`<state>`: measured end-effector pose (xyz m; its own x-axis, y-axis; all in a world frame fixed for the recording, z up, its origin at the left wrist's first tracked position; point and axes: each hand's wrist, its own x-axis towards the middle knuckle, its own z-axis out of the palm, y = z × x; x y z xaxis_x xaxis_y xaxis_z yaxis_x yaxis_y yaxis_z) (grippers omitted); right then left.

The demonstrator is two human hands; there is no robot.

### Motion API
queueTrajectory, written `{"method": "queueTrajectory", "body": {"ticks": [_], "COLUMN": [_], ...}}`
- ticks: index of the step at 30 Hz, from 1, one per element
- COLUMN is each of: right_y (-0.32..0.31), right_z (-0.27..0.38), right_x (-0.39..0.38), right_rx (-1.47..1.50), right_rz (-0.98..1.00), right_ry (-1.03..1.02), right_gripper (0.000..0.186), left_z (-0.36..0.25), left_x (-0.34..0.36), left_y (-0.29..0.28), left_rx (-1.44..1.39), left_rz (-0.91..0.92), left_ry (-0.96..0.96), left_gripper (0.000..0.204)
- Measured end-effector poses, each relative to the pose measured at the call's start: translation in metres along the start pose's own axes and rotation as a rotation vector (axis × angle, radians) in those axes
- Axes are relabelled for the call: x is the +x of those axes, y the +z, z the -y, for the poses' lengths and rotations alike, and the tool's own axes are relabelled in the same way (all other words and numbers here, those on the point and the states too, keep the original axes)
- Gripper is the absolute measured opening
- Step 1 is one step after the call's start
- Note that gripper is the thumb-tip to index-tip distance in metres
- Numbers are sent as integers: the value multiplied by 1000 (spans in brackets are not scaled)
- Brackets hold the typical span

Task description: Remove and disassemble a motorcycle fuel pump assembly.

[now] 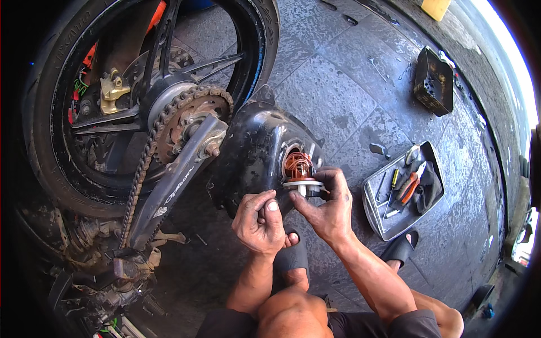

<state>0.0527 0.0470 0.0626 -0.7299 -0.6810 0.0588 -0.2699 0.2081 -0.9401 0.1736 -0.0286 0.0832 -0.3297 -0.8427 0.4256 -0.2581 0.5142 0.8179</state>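
My right hand [331,209] grips the white flange of a fuel pump unit [298,167], thumb below and fingers at its right side. The pump's orange-brown body and coiled wires sit at the round opening of a black fuel tank [248,143]; I cannot tell how far in it reaches. Just left of the flange, my left hand [259,222] is closed, thumb pressed to the curled fingers. Whatever it pinches, if anything, is hidden.
At left stands a motorcycle wheel [265,50] with a rusty chain [147,155] and a swingarm [177,183]. On the right, a tray [369,194] holds orange-handled pliers [410,187] and a screwdriver [394,179]. A dirty black container [433,81] lies farther off on the wet tiled floor.
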Motion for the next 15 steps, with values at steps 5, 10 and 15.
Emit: {"method": "queueTrajectory", "body": {"ticks": [5, 10, 15], "right_y": [-3, 5, 9], "right_z": [-6, -16, -14], "right_x": [12, 6, -8], "right_rx": [206, 306, 286], "right_rz": [44, -43, 6], "right_ry": [88, 3, -2], "right_gripper": [49, 47, 52], "left_z": [2, 1, 5], "left_x": [3, 3, -2], "left_y": [2, -1, -4], "left_rx": [-6, -15, -129], "left_rz": [-12, 13, -43], "left_ry": [16, -28, -116], "left_gripper": [23, 24, 21]}}
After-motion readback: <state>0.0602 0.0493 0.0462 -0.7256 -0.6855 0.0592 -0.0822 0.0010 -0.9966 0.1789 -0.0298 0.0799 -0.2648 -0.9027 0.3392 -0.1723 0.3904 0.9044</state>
